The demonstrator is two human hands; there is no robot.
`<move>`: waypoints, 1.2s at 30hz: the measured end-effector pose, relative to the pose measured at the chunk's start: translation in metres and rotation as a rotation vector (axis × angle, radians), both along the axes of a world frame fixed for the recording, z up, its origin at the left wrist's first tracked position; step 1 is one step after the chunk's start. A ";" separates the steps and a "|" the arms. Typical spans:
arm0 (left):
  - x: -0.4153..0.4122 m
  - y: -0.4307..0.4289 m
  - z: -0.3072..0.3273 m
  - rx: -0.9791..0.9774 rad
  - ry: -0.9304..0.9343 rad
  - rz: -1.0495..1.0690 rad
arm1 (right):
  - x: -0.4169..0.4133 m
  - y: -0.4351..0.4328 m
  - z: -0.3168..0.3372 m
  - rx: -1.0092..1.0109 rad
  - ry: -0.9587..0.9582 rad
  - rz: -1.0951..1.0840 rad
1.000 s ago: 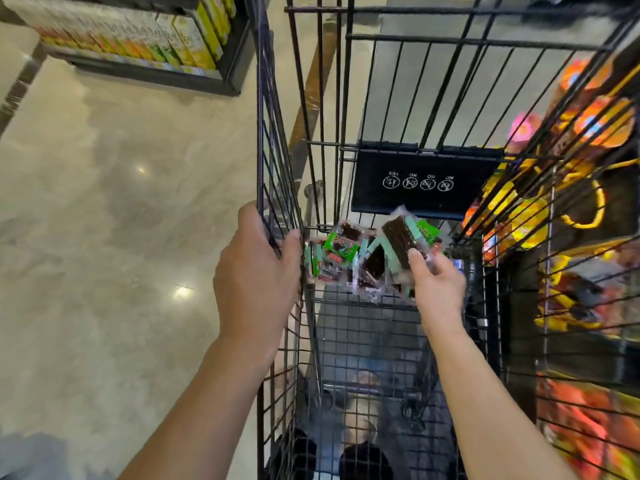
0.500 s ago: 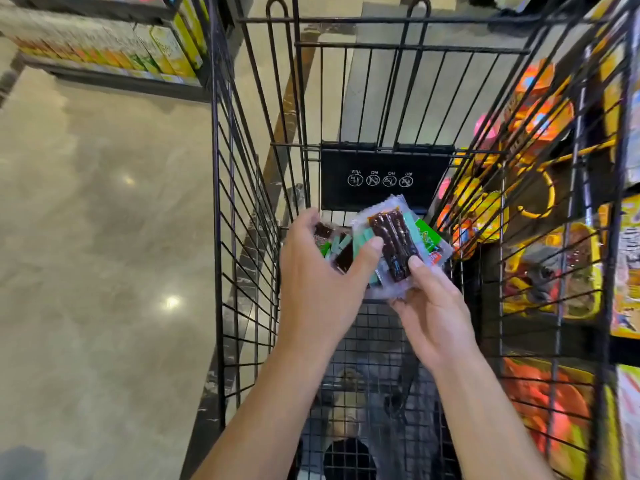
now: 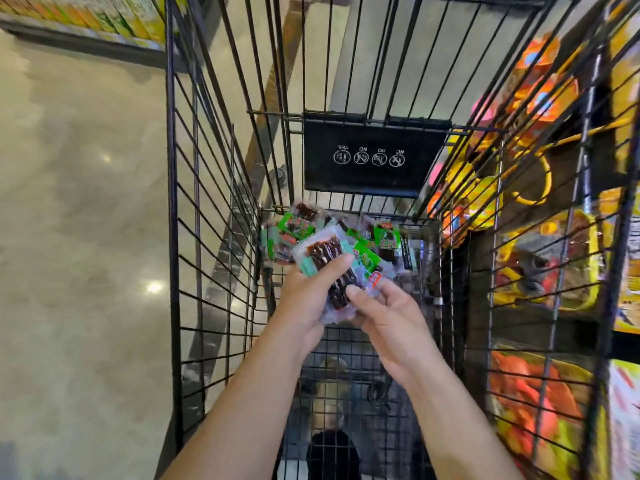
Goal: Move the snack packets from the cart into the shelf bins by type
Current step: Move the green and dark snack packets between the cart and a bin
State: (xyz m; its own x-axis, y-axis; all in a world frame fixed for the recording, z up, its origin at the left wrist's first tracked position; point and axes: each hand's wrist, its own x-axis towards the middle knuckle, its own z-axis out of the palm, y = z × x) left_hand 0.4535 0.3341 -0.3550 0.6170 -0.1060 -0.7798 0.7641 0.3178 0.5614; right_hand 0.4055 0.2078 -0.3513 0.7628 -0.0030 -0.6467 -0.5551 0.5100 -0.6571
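Head view showed left hand (image 3: 304, 303) and right hand (image 3: 391, 322) both pinching a clear packet (image 3: 327, 254) of dark sticks just above the other packets (image 3: 386, 237) heaped in the cart (image 3: 172, 237), so a straight lift between its close wire walls toward the shelf bins (image 3: 554, 268) at right seemed wise.

I see both forearms bare right to the near edge; the left grip (image 3: 304, 306) and right grip (image 3: 391, 320) are bare too.
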 end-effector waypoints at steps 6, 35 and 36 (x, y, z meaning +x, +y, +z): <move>0.002 0.019 -0.020 0.034 0.016 0.154 | 0.036 -0.047 -0.057 -0.584 0.152 0.004; -0.009 0.012 -0.060 0.058 0.021 0.067 | 0.067 -0.084 -0.154 -1.051 0.288 0.267; -0.010 0.013 -0.060 0.059 0.023 0.066 | 0.069 -0.082 -0.156 -1.061 0.302 0.243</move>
